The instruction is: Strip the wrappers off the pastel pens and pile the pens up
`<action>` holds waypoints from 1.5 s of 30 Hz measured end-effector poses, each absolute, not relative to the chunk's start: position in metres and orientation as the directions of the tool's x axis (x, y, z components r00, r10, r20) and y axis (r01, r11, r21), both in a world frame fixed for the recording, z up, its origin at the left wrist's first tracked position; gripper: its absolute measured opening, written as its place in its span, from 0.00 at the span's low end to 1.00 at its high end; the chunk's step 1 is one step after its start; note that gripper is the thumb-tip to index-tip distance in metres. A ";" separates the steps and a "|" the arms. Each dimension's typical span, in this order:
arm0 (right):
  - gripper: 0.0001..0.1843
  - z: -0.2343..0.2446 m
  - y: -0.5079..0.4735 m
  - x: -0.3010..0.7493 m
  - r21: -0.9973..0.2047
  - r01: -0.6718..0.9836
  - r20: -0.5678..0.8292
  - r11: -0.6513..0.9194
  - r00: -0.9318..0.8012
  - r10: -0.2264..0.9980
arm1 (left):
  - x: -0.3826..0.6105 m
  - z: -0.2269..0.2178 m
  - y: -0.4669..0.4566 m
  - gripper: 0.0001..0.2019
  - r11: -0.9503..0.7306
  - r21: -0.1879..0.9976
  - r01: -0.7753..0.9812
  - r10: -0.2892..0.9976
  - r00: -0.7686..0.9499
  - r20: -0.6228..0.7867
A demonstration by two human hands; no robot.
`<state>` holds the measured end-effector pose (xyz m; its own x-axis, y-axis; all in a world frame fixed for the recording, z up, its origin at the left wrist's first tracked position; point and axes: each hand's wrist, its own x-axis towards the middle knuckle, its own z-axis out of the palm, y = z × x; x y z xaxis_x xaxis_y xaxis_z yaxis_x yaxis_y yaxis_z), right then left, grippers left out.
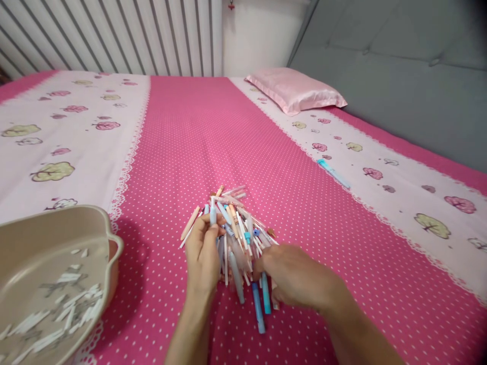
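A heap of pastel pens (pixel 236 228), white, peach and blue, lies on the pink dotted bedsheet (pixel 213 142). My left hand (pixel 203 256) rests at the heap's left side with its fingers closed round a light blue pen near the top. My right hand (pixel 292 276) lies at the heap's right side, fingers curled into the pens; what they grip is hidden. Two blue pens (pixel 261 304) stick out toward me between my hands.
A beige plastic basin (pixel 110 238) with several white pieces in it sits at the lower left. A single blue pen (pixel 334 173) lies apart on the right, on the tree-patterned strip. A pink pillow (pixel 294 90) and grey headboard (pixel 399 76) stand at the far right.
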<state>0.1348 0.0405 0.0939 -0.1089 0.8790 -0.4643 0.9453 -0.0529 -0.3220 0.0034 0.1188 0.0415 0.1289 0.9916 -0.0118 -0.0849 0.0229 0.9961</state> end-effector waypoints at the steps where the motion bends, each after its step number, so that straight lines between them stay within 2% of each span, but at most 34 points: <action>1: 0.06 0.094 0.041 0.132 -0.307 0.950 -0.478 -0.054 -0.104 0.872 | 0.003 0.042 0.119 0.07 0.024 0.997 -0.079 0.992 0.127 -0.014; 4: 0.16 0.094 0.041 0.117 -0.252 0.960 -0.489 -0.124 -0.016 0.872 | 0.004 0.043 0.118 0.06 0.029 0.998 -0.064 0.991 0.134 -0.020; 5: 0.16 0.094 0.041 0.110 -0.226 0.961 -0.484 -0.160 0.032 0.874 | 0.004 0.043 0.118 0.06 0.032 0.998 -0.063 0.990 0.137 -0.023; 8: 0.08 0.091 0.039 0.089 -0.122 0.962 -0.480 -0.244 0.158 0.863 | 0.004 0.043 0.117 0.06 0.030 0.998 -0.061 0.990 0.140 -0.021; 12: 0.21 0.085 0.036 0.079 -0.056 0.965 -0.462 -0.258 0.204 0.863 | 0.003 0.044 0.116 0.06 0.008 0.999 -0.054 0.991 0.136 0.000; 14: 0.22 0.084 0.035 0.081 -0.070 0.967 -0.442 -0.244 0.189 0.877 | 0.004 0.045 0.116 0.06 0.008 0.999 -0.047 0.990 0.142 -0.002; 18: 0.19 0.082 0.031 0.089 -0.165 0.961 -0.411 -0.223 0.139 0.901 | 0.005 0.044 0.117 0.06 0.017 0.998 -0.061 0.989 0.145 -0.008; 25: 0.17 0.089 0.025 0.123 -0.388 0.918 -0.326 -0.086 -0.049 0.944 | 0.005 0.044 0.116 0.06 0.017 0.997 -0.079 0.991 0.137 -0.006; 28: 0.10 0.095 0.032 0.146 -0.505 0.851 -0.276 -0.145 0.000 0.961 | 0.006 0.045 0.116 0.06 0.017 0.997 -0.072 0.991 0.133 -0.007; 30: 0.05 0.096 0.040 0.162 -0.580 0.780 -0.246 -0.234 0.106 0.963 | 0.006 0.045 0.116 0.06 0.018 0.997 -0.073 0.992 0.130 -0.008; 33: 0.06 0.084 0.053 0.182 -0.704 0.625 -0.210 -0.338 0.271 0.939 | 0.006 0.045 0.116 0.06 0.012 0.997 -0.073 0.991 0.132 -0.003; 37: 0.08 0.055 0.068 0.197 -0.860 0.399 -0.182 -0.318 0.342 0.922 | 0.005 0.045 0.116 0.07 0.006 0.999 -0.042 0.987 0.158 0.001; 42: 0.15 0.045 0.075 0.198 -0.929 0.235 -0.201 -0.285 0.326 0.924 | 0.004 0.044 0.116 0.09 0.011 0.999 -0.040 0.989 0.149 -0.004; 45: 0.17 0.050 0.073 0.199 -0.926 0.232 -0.200 -0.297 0.363 0.910 | 0.005 0.044 0.116 0.08 0.000 1.000 -0.030 0.987 0.159 0.005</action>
